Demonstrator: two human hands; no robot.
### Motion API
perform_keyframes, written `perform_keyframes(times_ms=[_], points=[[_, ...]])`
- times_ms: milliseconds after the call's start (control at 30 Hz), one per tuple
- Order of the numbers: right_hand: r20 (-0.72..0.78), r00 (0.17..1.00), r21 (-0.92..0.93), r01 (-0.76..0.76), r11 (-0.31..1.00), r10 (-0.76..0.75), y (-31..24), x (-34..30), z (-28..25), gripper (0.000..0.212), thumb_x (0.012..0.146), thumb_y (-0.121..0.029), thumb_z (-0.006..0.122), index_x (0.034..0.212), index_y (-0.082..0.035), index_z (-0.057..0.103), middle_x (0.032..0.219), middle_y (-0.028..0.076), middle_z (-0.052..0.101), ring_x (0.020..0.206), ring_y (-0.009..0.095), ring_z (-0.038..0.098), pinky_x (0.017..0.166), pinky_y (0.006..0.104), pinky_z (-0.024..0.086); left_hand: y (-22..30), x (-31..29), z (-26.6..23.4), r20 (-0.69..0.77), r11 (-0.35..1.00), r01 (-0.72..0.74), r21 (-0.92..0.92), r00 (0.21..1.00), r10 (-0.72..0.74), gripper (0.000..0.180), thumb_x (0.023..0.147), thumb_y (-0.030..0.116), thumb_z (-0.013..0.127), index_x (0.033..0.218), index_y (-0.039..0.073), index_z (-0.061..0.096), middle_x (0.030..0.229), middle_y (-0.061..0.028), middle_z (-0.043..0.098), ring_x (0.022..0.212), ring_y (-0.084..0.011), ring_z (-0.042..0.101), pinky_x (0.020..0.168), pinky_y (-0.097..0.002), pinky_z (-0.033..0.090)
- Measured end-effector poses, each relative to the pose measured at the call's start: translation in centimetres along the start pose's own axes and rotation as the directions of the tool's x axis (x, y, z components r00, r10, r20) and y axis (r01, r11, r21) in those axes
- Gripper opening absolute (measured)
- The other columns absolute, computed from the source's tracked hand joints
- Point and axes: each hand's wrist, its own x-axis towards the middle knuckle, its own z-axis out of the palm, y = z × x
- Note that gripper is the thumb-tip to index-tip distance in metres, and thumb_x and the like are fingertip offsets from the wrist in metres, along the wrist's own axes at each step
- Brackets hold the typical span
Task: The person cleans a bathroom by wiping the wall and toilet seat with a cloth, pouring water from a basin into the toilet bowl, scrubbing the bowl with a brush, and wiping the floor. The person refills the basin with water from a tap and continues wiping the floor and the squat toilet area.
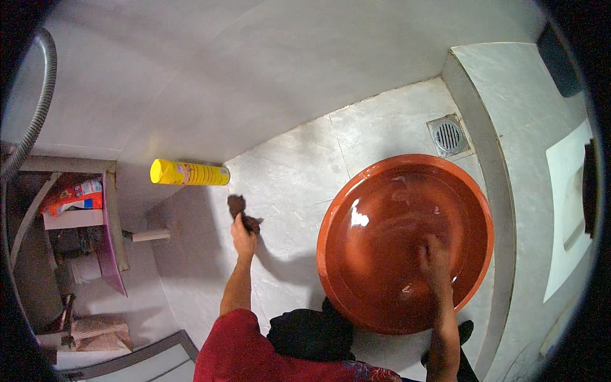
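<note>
My left hand (244, 237) is closed on a small, crumpled dark-brown cloth (236, 205), held to the left of the basin. Its exact kind is unclear. Past the cloth is a yellow bottle (197, 173) with a printed label, next to the wall. On the right stands a large round reddish-brown basin (326, 239) with water in it. My right hand (434, 256) reaches down inside the basin, at the water. Blur and the water's sheen obscure its fingers, and I make out nothing held there.
A round metal floor drain (449, 136) lies beyond the basin, near a raised ledge (487, 146) along the right. Shelves at the left hold a red-and-blue packet (75, 196). A grey hose (39, 105) hangs at the far left. The floor is grey tile (286, 191).
</note>
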Motion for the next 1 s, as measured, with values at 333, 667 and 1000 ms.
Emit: perform_keyframes(times_ms=[333,667,1000], points=[[0.079,0.997,-0.109,-0.002,0.994,0.011,0.0,-0.8,-0.3,0.024,0.075,-0.009,0.054,0.097,-0.001,0.052,0.087,0.022,0.057,0.073,0.038,0.056,0.067,0.0449,0.046,4.6,-3.7,0.7,-0.027,0.924,-0.349,-0.159,0.937,0.349,0.048,0.063,0.003,0.050,0.109,-0.003,0.040,0.100,-0.0260,0.039,0.095,-0.0408,0.038,0.085,-0.0475,0.030],[0.098,0.993,-0.159,-0.048,0.986,0.064,1.8,-2.7,-0.2,0.023,0.075,-0.007,0.054,0.097,-0.004,0.052,0.090,0.019,0.057,0.080,0.036,0.057,0.066,0.0431,0.046,30.8,10.2,4.6,0.284,0.273,-0.962,-0.023,0.255,0.924,0.050,0.083,0.022,0.046,0.129,0.009,0.030,0.132,-0.0143,0.030,0.125,-0.0284,0.024,0.092,-0.0423,0.030],[0.050,0.986,-0.156,-0.151,0.976,0.160,0.7,-3.5,-1.5,0.018,0.075,-0.008,0.053,0.091,-0.004,0.048,0.084,0.017,0.056,0.078,0.036,0.056,0.062,0.0450,0.045,39.4,13.8,6.1,0.391,-0.025,-0.999,0.033,-0.010,0.920,0.049,0.083,0.023,0.045,0.130,0.018,0.033,0.137,-0.0029,0.030,0.128,-0.0222,0.023,0.095,-0.0429,0.028]])
